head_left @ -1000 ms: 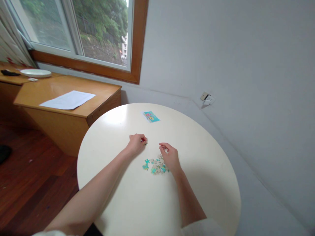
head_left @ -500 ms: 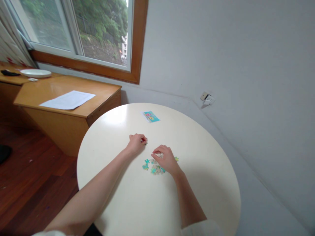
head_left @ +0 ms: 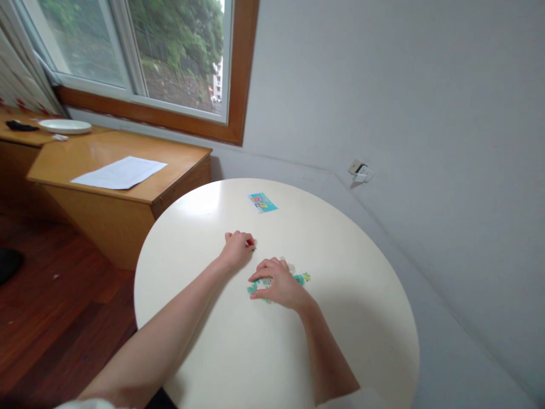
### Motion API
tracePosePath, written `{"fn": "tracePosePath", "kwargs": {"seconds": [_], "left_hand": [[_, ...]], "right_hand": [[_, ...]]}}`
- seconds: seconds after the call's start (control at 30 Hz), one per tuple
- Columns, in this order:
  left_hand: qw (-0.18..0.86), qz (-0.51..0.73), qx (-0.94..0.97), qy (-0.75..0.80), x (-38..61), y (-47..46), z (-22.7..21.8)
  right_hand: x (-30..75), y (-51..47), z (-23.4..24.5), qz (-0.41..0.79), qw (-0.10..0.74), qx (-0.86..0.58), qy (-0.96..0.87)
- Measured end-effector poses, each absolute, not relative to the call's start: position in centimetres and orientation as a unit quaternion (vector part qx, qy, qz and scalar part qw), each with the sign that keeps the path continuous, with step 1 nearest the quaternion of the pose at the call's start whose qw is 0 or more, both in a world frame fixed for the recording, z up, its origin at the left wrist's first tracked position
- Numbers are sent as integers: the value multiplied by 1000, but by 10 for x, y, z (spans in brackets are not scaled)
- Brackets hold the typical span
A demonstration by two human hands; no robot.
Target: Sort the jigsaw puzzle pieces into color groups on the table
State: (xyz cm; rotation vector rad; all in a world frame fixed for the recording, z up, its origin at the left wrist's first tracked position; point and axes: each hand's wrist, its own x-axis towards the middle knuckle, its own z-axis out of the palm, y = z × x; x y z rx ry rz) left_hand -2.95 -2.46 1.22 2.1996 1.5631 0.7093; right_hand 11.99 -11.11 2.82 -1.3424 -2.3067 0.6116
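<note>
Several small jigsaw puzzle pieces (head_left: 303, 279), teal, green and pale, lie in a loose pile on the round white table (head_left: 238, 346). My right hand (head_left: 279, 283) is over this pile, thumb and fingers apart around its left part, and it covers many of the pieces. To the upper left of the pile, my left hand (head_left: 239, 249) rests on the table with thumb and fingertips pinched on a small puzzle piece (head_left: 254, 249), mostly hidden. Beyond both hands lies a colourful picture card (head_left: 263, 203) with cartoon figures on teal.
Left of the table stands a wooden desk (head_left: 102, 147) with a sheet of paper (head_left: 121, 172) and a white plate (head_left: 66, 126) on it. A window is above the desk. A wall socket (head_left: 360, 170) with a plug is on the wall behind the table.
My right hand has moved down and left over the pile, and its thumb and fingers have spread apart. My left hand stays in its place, still pinched.
</note>
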Motion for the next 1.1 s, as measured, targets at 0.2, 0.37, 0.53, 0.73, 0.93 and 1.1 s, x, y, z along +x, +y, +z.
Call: {"fn": "tracePosePath", "kwargs": {"seconds": [0.2,0.37,0.53,0.73,0.93,1.1], "left_hand": [[168,237,784,549,-30,-25,13],[156,234,786,551,-30,-24,12],[161,234,784,552,-30,-25,13],[167,257,775,552,-30,-27,16],[152,295,753,568,-32,-26,16],[149,302,749,570,-32,-27,17]], "right_hand": [[119,-111,27,217,182,-479,-831],[118,-111,28,224,180,-480,-829],[117,-112,29,225,179,-482,-828],[117,-112,28,229,192,-477,-826],[116,-112,31,257,196,-485,-813],[116,-113,31,314,222,-484,-786]]}}
